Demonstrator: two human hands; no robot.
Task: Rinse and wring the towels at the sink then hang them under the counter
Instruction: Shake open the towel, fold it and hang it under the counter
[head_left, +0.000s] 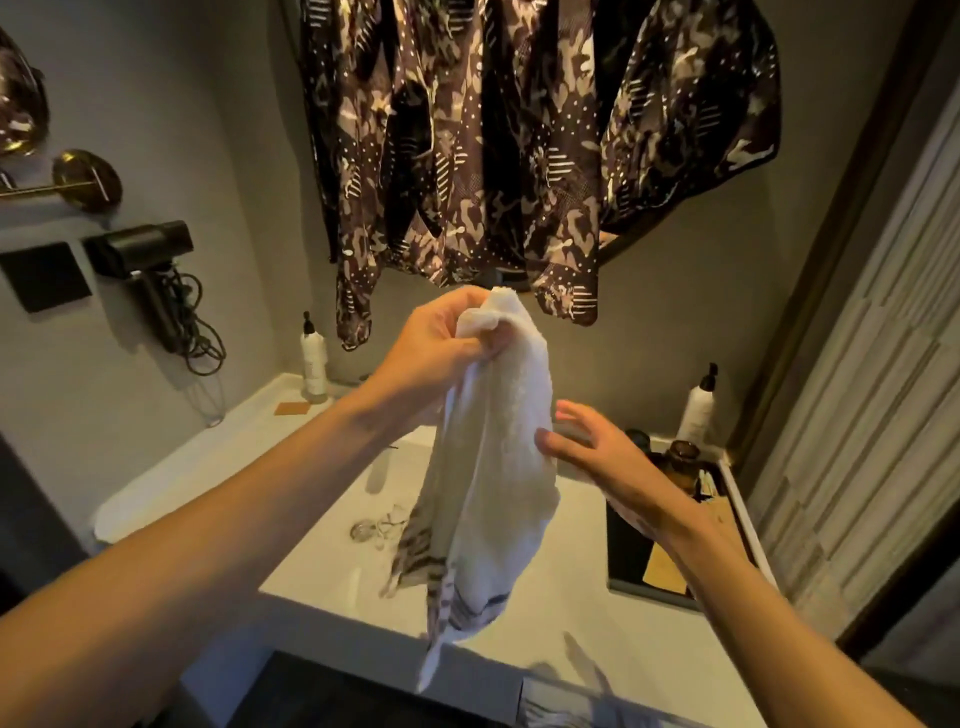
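A white towel (493, 457) with a striped lower edge hangs above the white sink basin (332, 566). My left hand (441, 348) grips its bunched top end, holding it up at chest height. My right hand (597, 457) is beside the towel's middle on the right, fingers spread and straight, fingertips touching or nearly touching the cloth. The towel's bottom tip dangles past the sink's front edge. The drain (361, 530) shows at the basin's bottom.
Dark patterned capes (519, 156) hang on the wall behind. A hair dryer (150, 270) is mounted at left. Pump bottles stand at the back left (313, 364) and right (698, 405) of the counter. Brown jars (680, 462) sit on a dark tray at right.
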